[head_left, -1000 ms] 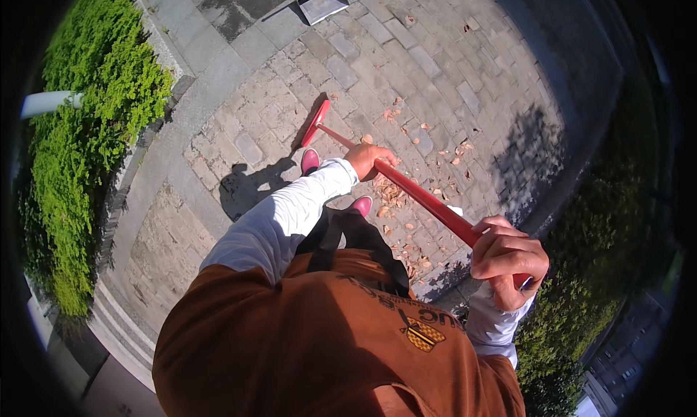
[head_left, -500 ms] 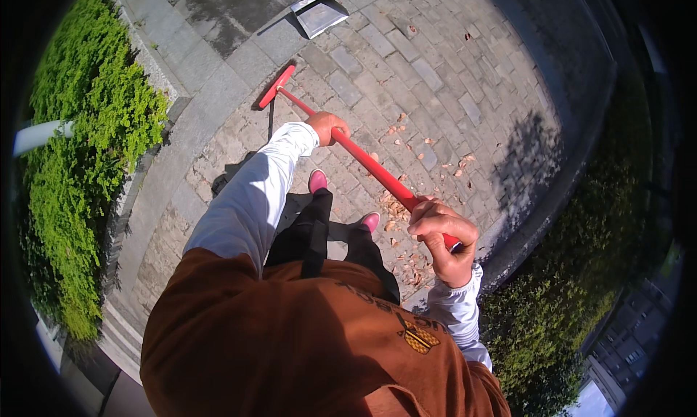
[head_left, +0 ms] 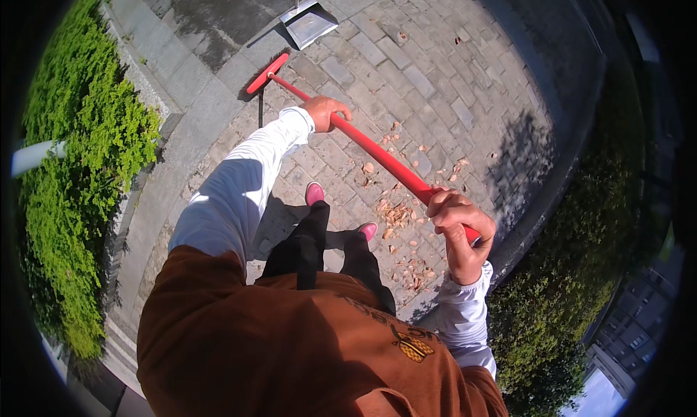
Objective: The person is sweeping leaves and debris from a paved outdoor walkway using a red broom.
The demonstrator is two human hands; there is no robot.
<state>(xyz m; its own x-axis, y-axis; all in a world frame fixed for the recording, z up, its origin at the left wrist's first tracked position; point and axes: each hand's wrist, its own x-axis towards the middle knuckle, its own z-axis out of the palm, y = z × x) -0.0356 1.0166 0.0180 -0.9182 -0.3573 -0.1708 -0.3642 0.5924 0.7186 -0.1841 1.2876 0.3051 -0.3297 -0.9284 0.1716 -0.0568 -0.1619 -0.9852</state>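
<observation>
A red push broom [head_left: 377,152] slants across the middle, its wide red head with dark bristles at the far left end. My left hand [head_left: 324,114] grips the handle partway down, not far from the head. Around the near right end of the handle, my right hand [head_left: 462,227] is closed. Dry brown leaves [head_left: 396,215] lie scattered on the paving between the handle and my feet, with more to the right. Beyond the broom head stands a metal long-handled dustpan [head_left: 311,26], its top cut off by the frame.
A green hedge [head_left: 80,155] behind a stone curb runs along the left. On the right, a low dark curb [head_left: 541,228] curves before darker shrubs [head_left: 566,308]. My pink shoes [head_left: 314,193] stand on the brick paving [head_left: 406,61].
Both hands still hold the broom. Its head has shifted slightly left and away, and my right hand with the handle's end has moved a little right. A dark shape now shows at the top edge.
</observation>
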